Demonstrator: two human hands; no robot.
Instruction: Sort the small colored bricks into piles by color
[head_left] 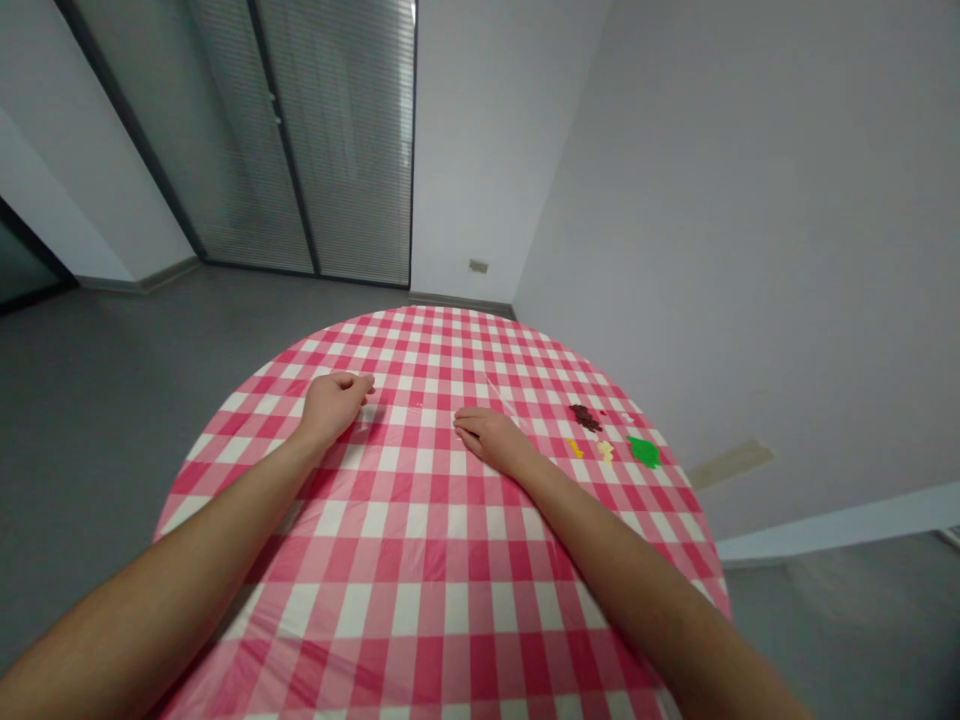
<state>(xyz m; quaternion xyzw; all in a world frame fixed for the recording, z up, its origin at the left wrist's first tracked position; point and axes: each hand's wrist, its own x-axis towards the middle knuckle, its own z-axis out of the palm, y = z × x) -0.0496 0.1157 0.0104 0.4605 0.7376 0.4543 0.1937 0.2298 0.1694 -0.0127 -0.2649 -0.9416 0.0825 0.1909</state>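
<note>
My left hand (337, 405) is held just above the red-and-white checked tablecloth (390, 560), left of the middle. Its fingers are curled in, with thumb and forefinger close together; whatever they pinch, if anything, is too small to make out. My right hand (489, 437) lies low on the cloth a little right of the middle, its fingers stretched toward the left. Between the two hands a tiny pale speck (418, 404) shows on the cloth. Nothing is visible in the right hand.
On the right of the round table lie a dark brown pile (585, 417), a green pile (644, 452), a few yellow pieces (574, 448) and pale cream pieces (605, 451). A wall (750, 250) rises close on the right. Glass doors with blinds (345, 150) stand beyond.
</note>
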